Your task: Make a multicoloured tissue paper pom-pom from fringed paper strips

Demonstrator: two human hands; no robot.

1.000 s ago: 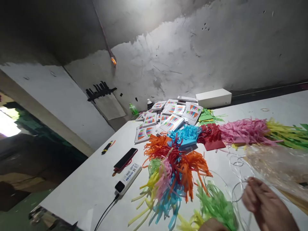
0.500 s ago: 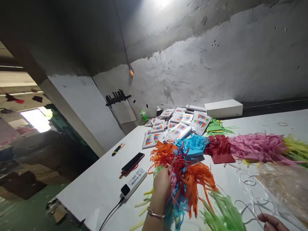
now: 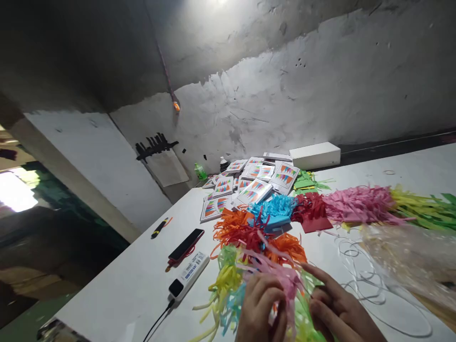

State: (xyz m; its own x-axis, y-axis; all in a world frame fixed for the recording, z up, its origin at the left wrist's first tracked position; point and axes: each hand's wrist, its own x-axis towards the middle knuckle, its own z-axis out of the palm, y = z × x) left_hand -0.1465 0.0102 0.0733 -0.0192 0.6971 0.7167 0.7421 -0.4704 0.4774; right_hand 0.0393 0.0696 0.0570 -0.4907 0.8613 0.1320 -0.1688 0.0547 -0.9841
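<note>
Both hands work at the near edge of the white table, and the landmark here is the white power bank lying on it. To the right of the power bank, the left hand has its fingers curled and closed around a pink fringed paper tassel, and the right hand, just beside it, touches the same tassel with the index finger stretched out and the other fingers loosely bent; whether it really grips something I cannot tell. Under the hands lies a mixed heap of fringes in yellow, blue, green and orange, which looks not yet sorted. Farther from the power bank, sorted rows of blue, red, pink and yellow-green fringes wait, and behind them a pile of printed cards. Thin white string lies in loose loops, and a clear plastic bag is at the far right. My judgement is that the work is in its middle, with much paper left.
</note>
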